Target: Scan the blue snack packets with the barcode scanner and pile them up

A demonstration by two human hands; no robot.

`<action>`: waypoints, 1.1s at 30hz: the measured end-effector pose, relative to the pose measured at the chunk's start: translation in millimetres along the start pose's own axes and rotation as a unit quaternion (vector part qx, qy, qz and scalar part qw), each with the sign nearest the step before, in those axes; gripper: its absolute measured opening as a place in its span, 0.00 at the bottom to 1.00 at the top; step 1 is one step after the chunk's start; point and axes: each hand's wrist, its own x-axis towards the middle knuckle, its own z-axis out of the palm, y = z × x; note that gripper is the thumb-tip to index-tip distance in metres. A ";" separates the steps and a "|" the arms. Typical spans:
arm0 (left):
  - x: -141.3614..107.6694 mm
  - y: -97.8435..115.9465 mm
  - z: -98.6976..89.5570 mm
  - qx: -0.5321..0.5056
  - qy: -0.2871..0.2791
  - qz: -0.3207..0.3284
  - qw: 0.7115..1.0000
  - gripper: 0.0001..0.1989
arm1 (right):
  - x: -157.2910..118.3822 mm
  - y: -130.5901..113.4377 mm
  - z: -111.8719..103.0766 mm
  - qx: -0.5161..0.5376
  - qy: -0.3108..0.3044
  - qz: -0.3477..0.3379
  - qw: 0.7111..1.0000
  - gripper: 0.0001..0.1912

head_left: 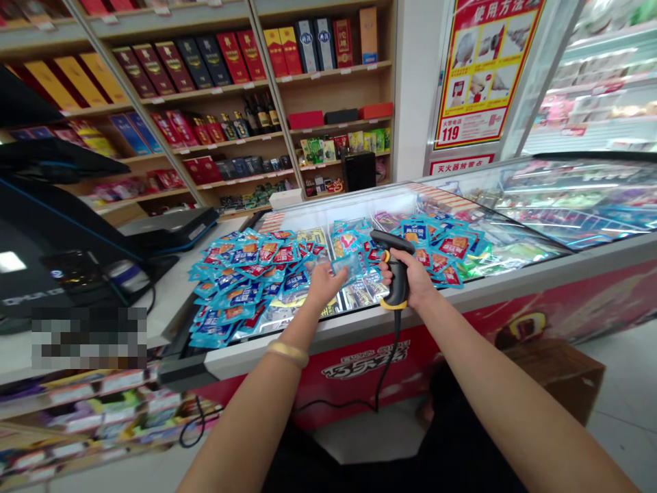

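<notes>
My right hand [413, 277] is wrapped round the grip of a black and yellow barcode scanner [396, 274], its head tilted toward the left and a cable hanging from its base. Between the fingers of my left hand [325, 282] is a small blue snack packet [348, 270], held just left of the scanner. A large heap of blue snack packets [246, 270] lies on the glass freezer lid to the left of my hands. A second pile of packets [446, 246] rests on the glass to the right, partly behind the scanner.
A checkout machine [61, 226] stands at the left on a counter. The glass-topped freezer [287, 329] runs across to the right, with the scanner cable [377, 390] hanging down its front. A cardboard box [559, 373] sits on the floor at right. Shelves [215, 89] of boxed goods line the back.
</notes>
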 end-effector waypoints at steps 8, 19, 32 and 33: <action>8.3 -7.1 1.1 -0.263 0.078 -0.142 0.951 0.19 | -2.4 2.8 -1.4 -0.028 -0.029 0.010 0.999 0.07; 10.7 -6.6 -0.5 -0.295 0.148 -0.167 0.929 0.22 | -4.4 4.5 -2.9 -0.102 -0.089 0.041 0.990 0.09; 7.4 -3.2 2.4 -0.295 0.127 -0.147 0.936 0.22 | -5.7 3.6 -1.0 -0.107 -0.076 0.051 0.990 0.08; 7.5 -3.4 2.3 -0.285 0.126 -0.146 0.939 0.23 | -5.6 3.5 -1.2 -0.107 -0.077 0.051 0.990 0.08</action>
